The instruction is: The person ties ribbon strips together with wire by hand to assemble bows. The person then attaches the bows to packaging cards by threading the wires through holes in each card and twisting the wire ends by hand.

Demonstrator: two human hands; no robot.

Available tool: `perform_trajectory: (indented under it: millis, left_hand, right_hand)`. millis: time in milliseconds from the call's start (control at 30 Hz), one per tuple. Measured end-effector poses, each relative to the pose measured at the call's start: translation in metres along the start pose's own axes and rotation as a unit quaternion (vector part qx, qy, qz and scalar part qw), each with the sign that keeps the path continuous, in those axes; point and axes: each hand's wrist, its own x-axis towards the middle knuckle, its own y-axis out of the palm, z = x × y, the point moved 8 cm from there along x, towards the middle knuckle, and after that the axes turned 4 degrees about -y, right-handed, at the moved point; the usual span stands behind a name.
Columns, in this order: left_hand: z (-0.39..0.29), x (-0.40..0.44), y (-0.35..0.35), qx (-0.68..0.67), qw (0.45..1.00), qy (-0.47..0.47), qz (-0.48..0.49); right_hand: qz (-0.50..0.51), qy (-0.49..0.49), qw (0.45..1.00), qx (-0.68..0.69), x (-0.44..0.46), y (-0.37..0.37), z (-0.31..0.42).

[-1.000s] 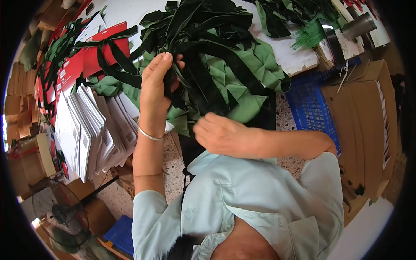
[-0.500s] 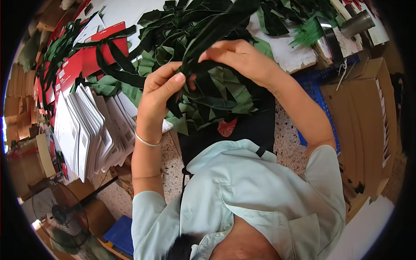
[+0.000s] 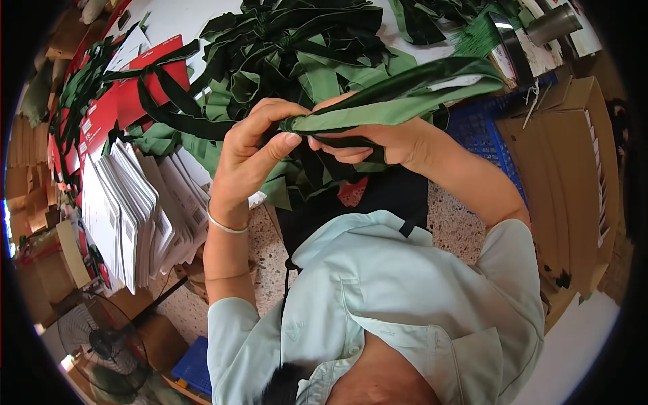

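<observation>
My left hand [image 3: 253, 152] pinches the gathered knot of a dark green velvet ribbon [image 3: 398, 108] between thumb and fingers. From that knot a long loop stretches right, showing its lighter green back and passing over my right hand [image 3: 378, 138]. The fingers of my right hand are bent around the ribbon close to the knot, partly hidden by it. Just beyond and below both hands lies a heap of green velvet ribbon bows [image 3: 290, 47], dark on the face and paler on the back.
White cards [image 3: 135, 209] stand stacked at the left, beside red printed cards [image 3: 155, 81]. A cardboard box [image 3: 560, 175] and a blue crate [image 3: 482, 145] are at the right. Green bristles [image 3: 476, 37] and a metal cylinder [image 3: 553, 25] sit back right. A fan [image 3: 101, 344] stands lower left.
The ribbon's long loop has swung from pointing up and away to lying out toward the right. My right hand has turned and come lower, under the loop; my left hand keeps the knot.
</observation>
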Motion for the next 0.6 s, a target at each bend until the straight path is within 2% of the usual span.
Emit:
perform_trajectory:
  millis: [67, 100, 133, 167, 200, 233, 267, 300, 367, 400, 467, 500, 567, 600]
  left_hand:
    - [-0.001, -0.001, 0.002, -0.018, 1.0, -0.004, -0.009]
    - [0.003, -0.003, -0.001, 0.012, 0.998, -0.05, -0.04]
    - [0.009, -0.004, -0.004, 0.041, 0.992, -0.097, -0.07]
    - [0.012, -0.003, -0.005, 0.109, 0.984, -0.096, -0.105]
    - [0.022, -0.001, -0.004, 0.125, 0.982, -0.085, -0.113]
    - [0.032, 0.002, -0.003, 0.14, 0.98, -0.074, -0.121]
    - [0.043, 0.004, -0.004, 0.12, 0.981, -0.103, -0.112]
    - [0.037, 0.007, -0.002, 0.118, 0.982, -0.1, -0.111]
    - [0.04, 0.008, 0.001, -0.003, 0.973, -0.203, -0.11]
    - [0.042, 0.009, -0.002, -0.004, 0.972, -0.203, -0.114]
    - [0.047, 0.012, -0.005, -0.009, 0.978, -0.188, -0.087]
    - [0.046, 0.013, -0.007, -0.009, 0.978, -0.188, -0.088]
    - [0.048, 0.013, -0.005, 0.02, 0.973, -0.219, -0.065]
    - [0.047, 0.014, -0.004, 0.019, 0.973, -0.219, -0.064]
  right_hand:
    - [-0.042, -0.015, 0.999, 0.005, 0.002, -0.01, -0.006]
    - [-0.062, -0.04, 0.996, -0.039, -0.001, -0.012, 0.001]
    - [-0.1, -0.14, 0.945, -0.278, 0.003, -0.015, 0.015]
    - [-0.14, -0.146, 0.844, -0.497, -0.003, -0.011, 0.028]
    - [-0.144, -0.333, 0.6, -0.713, -0.008, -0.003, 0.03]
    - [-0.099, -0.312, 0.416, -0.848, -0.01, 0.009, 0.023]
    - [-0.119, -0.379, 0.59, -0.703, -0.007, -0.012, 0.025]
    - [-0.123, -0.41, 0.592, -0.683, -0.008, -0.014, 0.025]
    - [-0.111, -0.342, 0.503, -0.786, -0.006, -0.014, 0.011]
    - [-0.178, -0.215, 0.622, -0.732, -0.005, -0.028, 0.023]
    - [-0.175, -0.208, 0.778, -0.566, -0.01, -0.035, 0.04]
    - [-0.173, -0.227, 0.866, -0.41, -0.007, -0.044, 0.039]
    - [-0.172, -0.169, 0.943, -0.23, -0.007, -0.056, 0.041]
    - [-0.2, -0.211, 0.946, -0.145, -0.006, -0.068, 0.043]
